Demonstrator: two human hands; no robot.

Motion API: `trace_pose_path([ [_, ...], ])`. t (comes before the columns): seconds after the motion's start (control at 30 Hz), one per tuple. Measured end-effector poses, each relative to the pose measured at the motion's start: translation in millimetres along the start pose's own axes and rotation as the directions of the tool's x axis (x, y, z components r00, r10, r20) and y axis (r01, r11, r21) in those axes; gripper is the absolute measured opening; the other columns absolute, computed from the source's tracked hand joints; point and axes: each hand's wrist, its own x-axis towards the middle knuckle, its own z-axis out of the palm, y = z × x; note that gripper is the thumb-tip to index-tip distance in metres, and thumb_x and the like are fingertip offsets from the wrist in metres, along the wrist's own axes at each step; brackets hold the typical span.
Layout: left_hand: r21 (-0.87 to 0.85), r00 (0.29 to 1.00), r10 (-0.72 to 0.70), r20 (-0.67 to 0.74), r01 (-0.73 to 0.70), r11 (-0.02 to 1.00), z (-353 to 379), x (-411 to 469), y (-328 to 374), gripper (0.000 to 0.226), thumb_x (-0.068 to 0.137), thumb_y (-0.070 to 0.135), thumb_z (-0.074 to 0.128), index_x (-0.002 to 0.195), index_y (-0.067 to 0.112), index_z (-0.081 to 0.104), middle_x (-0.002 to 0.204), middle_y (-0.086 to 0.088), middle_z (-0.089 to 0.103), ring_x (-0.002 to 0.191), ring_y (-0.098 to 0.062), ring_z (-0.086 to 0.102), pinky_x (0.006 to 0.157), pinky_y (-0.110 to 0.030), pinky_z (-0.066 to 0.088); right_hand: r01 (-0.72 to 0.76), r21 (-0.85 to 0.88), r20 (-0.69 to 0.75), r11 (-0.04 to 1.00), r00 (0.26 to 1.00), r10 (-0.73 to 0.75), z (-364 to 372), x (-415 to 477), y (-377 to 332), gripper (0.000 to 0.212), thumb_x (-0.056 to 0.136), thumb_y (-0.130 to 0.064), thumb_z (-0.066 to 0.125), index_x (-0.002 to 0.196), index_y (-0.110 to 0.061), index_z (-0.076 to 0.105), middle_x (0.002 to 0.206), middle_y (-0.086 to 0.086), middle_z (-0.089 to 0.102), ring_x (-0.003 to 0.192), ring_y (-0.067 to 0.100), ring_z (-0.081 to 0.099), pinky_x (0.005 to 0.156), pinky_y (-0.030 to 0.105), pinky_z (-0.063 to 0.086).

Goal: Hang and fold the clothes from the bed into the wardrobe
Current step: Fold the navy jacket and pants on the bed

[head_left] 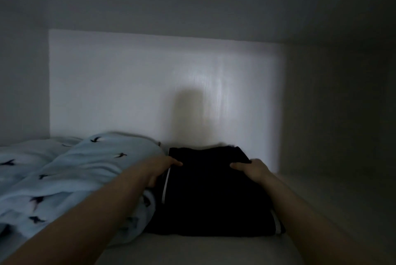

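My left hand [162, 168] and right hand [250, 168] grip the folded black garment [214, 198] at its 10 and 2 o'clock corners, thumbs on top and the other fingers tucked down its sides. It lies on the wardrobe shelf [214, 249], touching the light-blue bird-print fleece [75, 174] at its 9 o'clock. I judge it light, soft and floppy, so the fold could slump if lifted by one edge. It is better held from both sides with fingers underneath, or slid flat. The dim light hides the fabric's texture.
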Motion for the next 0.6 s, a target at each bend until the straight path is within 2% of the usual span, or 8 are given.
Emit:
trace_pose_path([
  [0.07,0.009,1.0,-0.002,0.001,0.002,1.0,-3,4,0,0.018,0.09,0.02,0.061,0.094,0.002,0.061,0.091,-0.016,0.063,0.087,-0.028,0.058,0.086,-0.032,0.044,0.005,-0.009,0.004,1.0,1.0,-0.005,1,5,-1,0.06,0.084,-0.035,0.071,0.127,0.004,0.054,0.122,0.019,0.061,0.106,0.03,0.061,0.085,0.03,0.049],
  [0.2,0.002,0.996,0.072,-0.051,-0.072,0.997,0,5,-2,0.024,0.091,0.018,0.06,0.103,-0.003,0.062,0.099,-0.02,0.065,0.092,-0.031,0.062,0.088,-0.035,0.047,0.011,-0.061,-0.031,0.998,0.999,-0.013,2,5,-1,0.058,0.084,-0.037,0.07,0.123,0.004,0.055,0.119,0.018,0.062,0.105,0.029,0.061,0.077,0.027,0.045],
  [0.27,-0.051,0.989,0.12,-0.089,-0.125,0.991,-1,3,-1,0.025,0.091,0.018,0.062,0.099,-0.006,0.064,0.087,-0.019,0.07,0.077,-0.028,0.067,0.073,-0.029,0.054,0.009,-0.091,-0.062,0.996,0.998,-0.015,2,2,-2,0.058,0.084,-0.039,0.07,0.12,0.003,0.056,0.117,0.017,0.062,0.104,0.029,0.061,0.074,0.027,0.043],
  [0.33,-0.055,0.974,0.173,-0.143,-0.183,0.982,0,-1,1,0.024,0.089,0.019,0.064,0.089,-0.005,0.065,0.071,-0.014,0.071,0.058,-0.02,0.066,0.055,-0.021,0.052,0.024,-0.136,-0.107,0.99,0.993,-0.039,-2,-2,-5,0.057,0.083,-0.041,0.07,0.117,0.002,0.057,0.115,0.017,0.063,0.102,0.029,0.062,0.073,0.027,0.043],
  [0.47,0.111,0.893,0.338,-0.295,-0.32,0.941,-6,-11,10,0.026,0.084,0.018,0.07,0.067,0.0,0.062,0.047,-0.001,0.057,0.042,-0.01,0.052,0.046,-0.015,0.039,0.114,-0.227,-0.18,0.967,0.971,-0.157,-11,-22,-18,0.065,0.083,-0.044,0.069,0.132,-0.008,0.047,0.129,0.012,0.053,0.114,0.027,0.055,0.082,0.028,0.043],
  [0.5,0.18,0.88,0.362,-0.307,-0.32,0.93,-9,-15,13,0.027,0.083,0.02,0.071,0.073,-0.004,0.064,0.053,-0.004,0.056,0.046,-0.013,0.05,0.048,-0.016,0.038,0.143,-0.241,-0.19,0.96,0.963,-0.191,-14,-28,-23,0.064,0.083,-0.043,0.069,0.134,-0.011,0.046,0.131,0.011,0.051,0.115,0.025,0.054,0.081,0.027,0.041],
  [0.53,0.245,0.87,0.389,-0.302,-0.323,0.914,-12,-21,16,0.034,0.082,0.024,0.071,0.089,-0.01,0.066,0.065,-0.009,0.057,0.052,-0.013,0.048,0.049,-0.015,0.038,0.168,-0.251,-0.194,0.953,0.956,-0.22,-15,-35,-27,0.062,0.083,-0.043,0.068,0.133,-0.012,0.047,0.131,0.01,0.052,0.113,0.024,0.054,0.079,0.026,0.04],
  [0.6,0.322,0.853,0.442,-0.278,-0.351,0.879,-17,-36,20,0.051,0.082,0.027,0.071,0.117,-0.007,0.058,0.096,-0.014,0.062,0.06,-0.006,0.045,0.042,-0.003,0.031,0.204,-0.263,-0.197,0.943,0.945,-0.26,-16,-51,-33,0.055,0.084,-0.042,0.069,0.127,-0.014,0.052,0.126,0.007,0.055,0.102,0.018,0.056,0.073,0.024,0.039],
])
